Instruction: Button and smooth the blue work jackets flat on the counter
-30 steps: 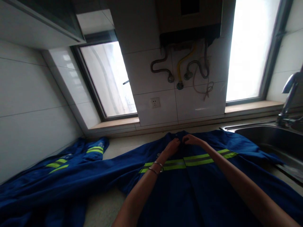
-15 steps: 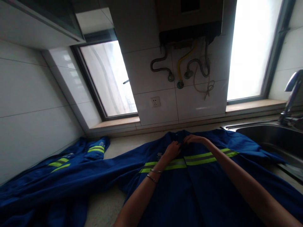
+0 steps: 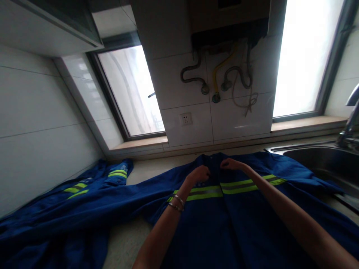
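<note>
A blue work jacket with yellow-green and grey reflective bands lies spread on the counter, collar toward the wall. My left hand, with bangles on its wrist, is closed on the left side of the collar opening. Across the opening, my right hand has its fingers pinched at the right collar edge. Between the hands the dark inside of the neck shows. The fingertips are partly lost in shadow and cloth. One long sleeve stretches left over the counter, and the other reaches toward the sink.
More blue clothing with reflective bands is heaped at the left by the tiled wall. A steel sink with a faucet stands at the right. Hoses, valves and a wall socket are behind, under a water heater.
My left hand has shifted slightly left, away from my right hand, and the gap between them at the collar is wider. The camera view has shifted slightly.
</note>
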Action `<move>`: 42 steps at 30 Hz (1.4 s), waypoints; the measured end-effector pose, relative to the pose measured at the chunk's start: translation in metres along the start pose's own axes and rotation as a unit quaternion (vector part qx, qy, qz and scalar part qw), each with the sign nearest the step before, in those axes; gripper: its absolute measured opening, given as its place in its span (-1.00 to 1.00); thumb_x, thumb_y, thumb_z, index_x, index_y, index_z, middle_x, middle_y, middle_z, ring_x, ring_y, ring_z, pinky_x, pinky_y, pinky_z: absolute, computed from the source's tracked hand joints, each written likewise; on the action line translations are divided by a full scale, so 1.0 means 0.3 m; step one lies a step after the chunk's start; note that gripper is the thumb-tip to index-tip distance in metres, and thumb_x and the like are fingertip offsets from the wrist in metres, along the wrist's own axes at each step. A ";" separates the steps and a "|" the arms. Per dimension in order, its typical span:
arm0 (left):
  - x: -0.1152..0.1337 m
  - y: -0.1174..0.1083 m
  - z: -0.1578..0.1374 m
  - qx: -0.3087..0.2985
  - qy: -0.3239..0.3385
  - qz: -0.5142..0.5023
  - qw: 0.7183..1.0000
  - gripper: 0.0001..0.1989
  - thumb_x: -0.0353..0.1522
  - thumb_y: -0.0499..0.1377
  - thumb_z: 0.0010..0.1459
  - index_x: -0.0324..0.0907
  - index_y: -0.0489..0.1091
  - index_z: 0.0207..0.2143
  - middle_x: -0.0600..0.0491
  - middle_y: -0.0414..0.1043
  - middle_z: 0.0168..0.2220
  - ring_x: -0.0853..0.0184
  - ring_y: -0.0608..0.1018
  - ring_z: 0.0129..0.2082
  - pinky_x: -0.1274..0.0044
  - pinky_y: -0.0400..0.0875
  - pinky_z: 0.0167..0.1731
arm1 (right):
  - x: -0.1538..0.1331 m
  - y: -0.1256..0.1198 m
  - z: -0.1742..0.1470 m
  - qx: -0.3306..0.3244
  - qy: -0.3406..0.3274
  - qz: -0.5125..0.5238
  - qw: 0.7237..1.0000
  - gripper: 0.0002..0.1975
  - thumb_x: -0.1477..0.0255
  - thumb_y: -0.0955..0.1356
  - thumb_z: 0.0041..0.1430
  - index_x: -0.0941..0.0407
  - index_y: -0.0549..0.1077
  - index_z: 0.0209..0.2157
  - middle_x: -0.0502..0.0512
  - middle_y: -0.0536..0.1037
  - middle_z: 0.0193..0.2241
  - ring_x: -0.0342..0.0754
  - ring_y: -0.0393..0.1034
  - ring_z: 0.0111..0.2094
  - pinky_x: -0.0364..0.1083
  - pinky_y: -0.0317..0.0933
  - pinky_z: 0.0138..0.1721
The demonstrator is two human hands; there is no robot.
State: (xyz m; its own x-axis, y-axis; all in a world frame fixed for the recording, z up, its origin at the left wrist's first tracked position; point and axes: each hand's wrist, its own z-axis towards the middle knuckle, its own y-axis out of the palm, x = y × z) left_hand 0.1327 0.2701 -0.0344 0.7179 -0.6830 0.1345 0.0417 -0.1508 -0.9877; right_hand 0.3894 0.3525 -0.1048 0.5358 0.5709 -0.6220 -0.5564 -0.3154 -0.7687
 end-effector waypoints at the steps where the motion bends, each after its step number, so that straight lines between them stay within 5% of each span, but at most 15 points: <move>1: 0.007 -0.010 0.003 -0.028 -0.010 -0.006 1.000 -0.71 -0.53 0.05 0.00 -0.21 0.47 -0.23 0.02 0.51 -0.27 0.32 0.51 -0.23 0.56 0.39 -0.17 | -0.004 0.013 0.008 0.010 -0.009 -0.013 1.000 -0.67 0.21 0.29 0.03 0.16 0.53 -0.35 0.10 0.55 -0.34 -0.03 0.39 -0.27 -0.09 0.22 -0.15; 3: 0.032 -0.019 0.011 -0.056 -0.029 0.006 0.998 -0.71 -0.51 0.05 0.01 -0.23 0.47 -0.23 -0.02 0.52 -0.29 0.28 0.53 -0.25 0.53 0.41 -0.20 | -0.017 0.039 0.022 0.028 -0.025 -0.039 0.999 -0.70 0.24 0.29 0.04 0.17 0.52 -0.35 0.11 0.54 -0.35 -0.04 0.39 -0.29 -0.10 0.22 -0.19; 6: 0.097 -0.001 0.023 -0.016 -0.064 0.030 0.997 -0.66 -0.42 -0.02 0.13 -0.29 0.40 -0.09 -0.16 0.46 -0.11 0.16 0.48 -0.08 0.44 0.37 -0.11 | -0.032 0.067 0.033 0.060 -0.031 -0.083 0.994 -0.74 0.29 0.34 -0.01 0.17 0.50 -0.35 0.12 0.53 -0.37 -0.04 0.39 -0.34 -0.10 0.24 -0.24; 10: 0.210 0.074 0.023 0.036 -0.098 0.017 0.994 -0.29 -0.07 -0.20 0.21 -0.42 -0.06 0.23 -0.28 -0.14 0.27 -0.01 -0.01 0.25 0.25 0.03 0.15 | -0.032 0.055 0.022 0.209 -0.029 -0.118 0.970 -0.78 0.35 0.35 -0.03 0.16 0.49 -0.33 0.15 0.52 -0.30 0.01 0.37 -0.22 -0.06 0.21 -0.13; 13: 0.277 0.138 0.013 -0.012 -0.133 -0.005 0.991 -0.12 0.08 -0.23 0.12 -0.40 -0.20 0.27 -0.27 -0.38 0.29 -0.12 -0.16 0.26 0.14 -0.08 0.15 | -0.021 0.023 0.001 0.348 0.050 -0.136 0.926 -0.74 0.39 0.27 0.05 0.15 0.47 -0.23 0.18 0.48 -0.18 0.04 0.33 -0.09 -0.03 0.14 -0.01; 15: 0.305 0.171 0.010 0.002 -0.122 0.016 0.992 -0.13 0.06 -0.23 0.12 -0.44 -0.14 0.25 -0.29 -0.35 0.29 -0.11 -0.17 0.26 0.15 -0.11 0.16 | -0.019 0.005 -0.012 0.367 0.122 -0.140 0.912 -0.73 0.41 0.24 0.07 0.14 0.47 -0.21 0.19 0.48 -0.17 0.05 0.33 -0.07 -0.03 0.14 -0.01; 20: 0.340 0.221 0.025 0.056 -0.066 0.079 0.993 -0.30 -0.13 -0.25 0.21 -0.53 -0.03 0.20 -0.35 -0.17 0.26 -0.03 -0.11 0.26 0.23 -0.07 0.17 | -0.042 0.004 -0.011 0.246 0.267 -0.021 0.931 -0.63 0.19 0.34 0.00 0.15 0.42 -0.21 0.11 0.51 -0.53 0.04 0.44 -0.43 -0.04 0.29 -0.37; 25: 0.369 0.244 0.033 0.073 -0.029 0.101 0.992 -0.37 -0.23 -0.22 0.21 -0.51 -0.02 0.20 -0.32 -0.16 0.27 -0.05 -0.09 0.26 0.23 -0.10 0.18 | -0.042 0.020 0.007 0.112 0.260 0.042 0.958 -0.34 0.32 0.50 -0.28 0.11 0.29 -0.07 -0.07 0.41 -0.66 -0.10 0.31 -0.67 -0.10 0.27 -0.60; 29: 0.380 0.236 0.029 0.122 -0.137 0.086 0.979 -0.24 -0.15 -0.13 0.16 -0.56 -0.17 0.24 -0.38 -0.26 0.27 -0.12 -0.16 0.26 0.17 -0.12 0.17 | -0.019 0.008 0.003 0.102 0.257 0.063 0.959 -0.38 0.36 0.50 -0.30 0.10 0.29 -0.12 -0.12 0.41 -0.64 -0.14 0.31 -0.65 -0.12 0.29 -0.60; 35: 0.357 0.220 0.021 0.062 -0.151 0.043 0.986 -0.21 -0.08 -0.21 0.18 -0.63 -0.06 0.20 -0.45 -0.15 0.23 -0.08 -0.06 0.25 0.25 -0.04 0.17 | 0.010 -0.021 -0.022 0.050 0.229 0.125 0.964 -0.52 0.44 0.49 -0.33 0.13 0.34 -0.26 -0.13 0.40 -0.66 -0.16 0.34 -0.61 -0.16 0.30 -0.54; 39: 0.354 0.169 -0.010 0.005 -0.134 0.029 0.991 -0.21 -0.05 -0.22 0.17 -0.52 -0.10 0.23 -0.35 -0.20 0.26 -0.01 -0.04 0.26 0.17 -0.03 0.15 | 0.023 -0.042 -0.027 0.027 0.196 0.038 0.979 -0.67 0.50 0.43 -0.32 0.14 0.41 -0.37 -0.10 0.41 -0.69 -0.13 0.34 -0.62 -0.16 0.27 -0.55; 42: 0.352 0.116 -0.034 -0.065 -0.142 -0.006 0.988 -0.20 0.00 -0.25 0.15 -0.37 -0.20 0.27 -0.22 -0.38 0.30 0.01 -0.15 0.28 -0.01 -0.11 0.11 | 0.020 -0.063 -0.021 0.088 0.190 -0.043 0.977 -0.76 0.47 0.41 -0.26 0.16 0.47 -0.41 0.00 0.48 -0.61 -0.03 0.41 -0.51 -0.09 0.31 -0.42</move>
State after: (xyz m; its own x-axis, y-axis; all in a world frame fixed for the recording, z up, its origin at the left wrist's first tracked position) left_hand 0.2029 0.1853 -0.0536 0.8846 -0.4557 0.0994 -0.0253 -0.2596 -0.9654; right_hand 0.4074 0.3571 -0.0949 0.7638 0.2572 -0.5920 -0.5812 -0.1250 -0.8041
